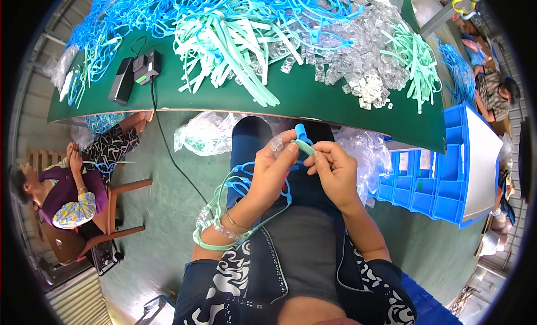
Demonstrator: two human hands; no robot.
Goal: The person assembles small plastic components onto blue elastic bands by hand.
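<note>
Patterned jacket (235, 277) nearest, left hand (274, 162) and right hand (337, 173) hover over the lap (311, 192), fingers of both clamped on a pale-green strap (303, 146), apparently to steady it; looped straps (215, 247) ring the left forearm (251, 205), seemingly for easy reach.

No lettering, number or sign can be read. A green mark on the black device (148, 63) atop the green table (313, 96) is too small to make out, its shape and any characters unclear.
</note>
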